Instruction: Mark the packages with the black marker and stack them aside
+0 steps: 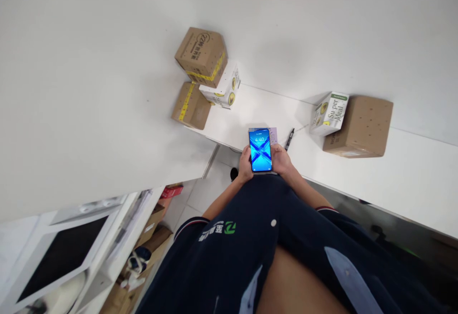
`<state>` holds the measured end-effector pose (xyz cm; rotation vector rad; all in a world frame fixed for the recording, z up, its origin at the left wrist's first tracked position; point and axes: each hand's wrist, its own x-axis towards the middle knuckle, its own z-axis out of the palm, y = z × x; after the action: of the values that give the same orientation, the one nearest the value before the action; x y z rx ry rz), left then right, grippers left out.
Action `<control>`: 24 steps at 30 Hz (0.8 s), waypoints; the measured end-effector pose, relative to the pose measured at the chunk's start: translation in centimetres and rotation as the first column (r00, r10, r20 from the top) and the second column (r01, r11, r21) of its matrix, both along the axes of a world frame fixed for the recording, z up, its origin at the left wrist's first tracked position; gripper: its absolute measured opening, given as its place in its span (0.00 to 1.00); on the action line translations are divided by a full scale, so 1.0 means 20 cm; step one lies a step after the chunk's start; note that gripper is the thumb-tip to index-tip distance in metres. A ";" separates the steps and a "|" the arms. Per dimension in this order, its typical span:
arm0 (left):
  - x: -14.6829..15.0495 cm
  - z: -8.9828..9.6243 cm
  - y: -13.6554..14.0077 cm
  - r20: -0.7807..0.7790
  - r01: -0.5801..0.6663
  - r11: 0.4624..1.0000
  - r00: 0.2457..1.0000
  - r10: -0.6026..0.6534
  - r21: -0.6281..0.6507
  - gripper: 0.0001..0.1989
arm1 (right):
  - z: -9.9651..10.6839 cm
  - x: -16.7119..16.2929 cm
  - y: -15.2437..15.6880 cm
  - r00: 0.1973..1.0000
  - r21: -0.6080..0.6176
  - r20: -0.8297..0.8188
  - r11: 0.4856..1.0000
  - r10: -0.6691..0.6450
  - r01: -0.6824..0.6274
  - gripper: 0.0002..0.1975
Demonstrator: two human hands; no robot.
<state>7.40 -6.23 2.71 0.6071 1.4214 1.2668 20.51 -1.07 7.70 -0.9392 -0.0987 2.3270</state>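
A smartphone [261,151] with a lit blue lock screen reading 4:40 is upright in front of my torso. My left hand [245,165] wraps round its left edge. On the opposite side, my right hand [281,160] closes on the right edge; the fingers of both hands are partly hidden. A purple slip of paper [273,134] shows behind the phone's upper right corner, and whether a hand touches it I cannot tell. Just right of my right hand, a black pen [289,139] lies on the white desk [246,104].
At the left of the desk are two brown cartons, one upper [202,54] and one lower [193,106], beside a white printed box [225,85]. At right, a white "Super Meal" box [329,113] stands against a brown carton [365,125]. A microwave-like appliance [64,252] is at lower left.
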 end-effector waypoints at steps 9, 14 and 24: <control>0.03 0.07 0.02 0.184 -0.130 0.991 0.975 0.124 0.022 0.20 | 0.03 0.00 0.00 1.000 -0.057 -0.011 0.998 -0.020 0.020 0.18; 0.04 0.06 0.02 0.203 -0.133 0.991 0.971 0.128 0.011 0.18 | 0.01 0.02 -0.01 1.000 -0.025 -0.012 1.000 0.008 -0.009 0.15; 0.07 0.12 0.03 0.367 -0.215 0.976 0.906 0.210 -0.027 0.13 | 0.01 0.01 -0.02 0.997 0.126 0.013 0.989 0.072 -0.073 0.13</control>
<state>8.71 -5.62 5.05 0.2068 1.1846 1.4757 20.79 -1.50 7.85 -0.8957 -0.2850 2.3523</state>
